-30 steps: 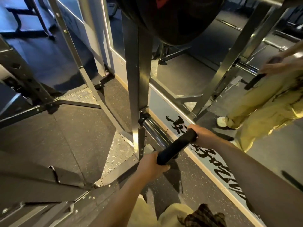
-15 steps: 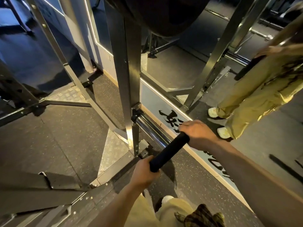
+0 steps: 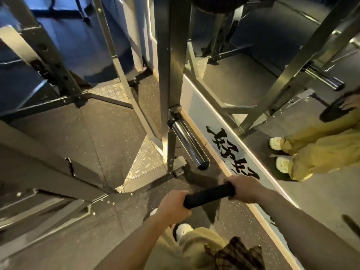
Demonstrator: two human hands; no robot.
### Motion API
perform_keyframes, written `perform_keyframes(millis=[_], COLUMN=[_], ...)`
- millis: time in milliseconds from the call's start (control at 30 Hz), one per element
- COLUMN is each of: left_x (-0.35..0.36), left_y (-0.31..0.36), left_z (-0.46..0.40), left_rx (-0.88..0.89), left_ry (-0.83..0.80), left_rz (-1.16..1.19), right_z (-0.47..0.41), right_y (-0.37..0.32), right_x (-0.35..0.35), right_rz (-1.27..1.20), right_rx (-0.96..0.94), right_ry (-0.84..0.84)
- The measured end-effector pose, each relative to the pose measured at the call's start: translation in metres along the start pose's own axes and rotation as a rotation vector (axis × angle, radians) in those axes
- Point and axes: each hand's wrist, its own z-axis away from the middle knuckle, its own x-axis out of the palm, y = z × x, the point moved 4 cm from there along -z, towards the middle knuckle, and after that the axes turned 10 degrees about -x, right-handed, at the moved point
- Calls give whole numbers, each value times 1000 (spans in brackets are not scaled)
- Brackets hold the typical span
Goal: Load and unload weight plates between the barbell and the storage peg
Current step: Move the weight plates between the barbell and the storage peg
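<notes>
Both hands gripped a black weight plate [image 3: 209, 195] seen edge-on: left hand [image 3: 174, 206] clasped its near end, right hand [image 3: 243, 189] its far end. The plate was held clear of, and just before, the bare chrome storage peg [image 3: 188, 142] projecting from the rack upright [image 3: 170, 75].

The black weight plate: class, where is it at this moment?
In the head view, the black weight plate sits low centre, edge-on, gripped between both hands, just off the chrome storage peg.
</notes>
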Motion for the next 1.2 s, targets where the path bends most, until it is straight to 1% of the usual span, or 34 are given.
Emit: perform_keyframes(millis=[133,200,267,367,467,567,700,800,967,1133,1200], left_x=[35,55,73,99,118,133,158,180,184,191,194], left_y=[-46,-72,-97,-130,-159,-191,-244,-291,-345,-393,-407], left_z=[35,60,84,130,172,210,270,319,397,466,486], left_rx=[-177,-244,-304,-424,-527,-645,-718,-763,-807,-957,-1018], left_ry=[-116,-148,-145,-82,11,72,195,248,389,521,568], left_rz=[92,112,134,216,325,413,636,780,941,975,996], right_z=[-9,-16,-22,-32,-45,-57,-67,-64,-51,-34,-28], right_y=[-18,-38,-62,-107,-155,-206,-296,-369,-473,-580,-620], right_x=[65,90,109,134,158,182,221,259,312,353,365], right_rz=[-61,-26,40,126,233,327,553,647,778,871,886], right_rx=[-131,-234,-335,-489,-590,-650,-749,-826,-1016,-1252,-1344], right_ry=[-202,-307,-372,-434,-529,-599,-685,-738,-723,-702,-720])
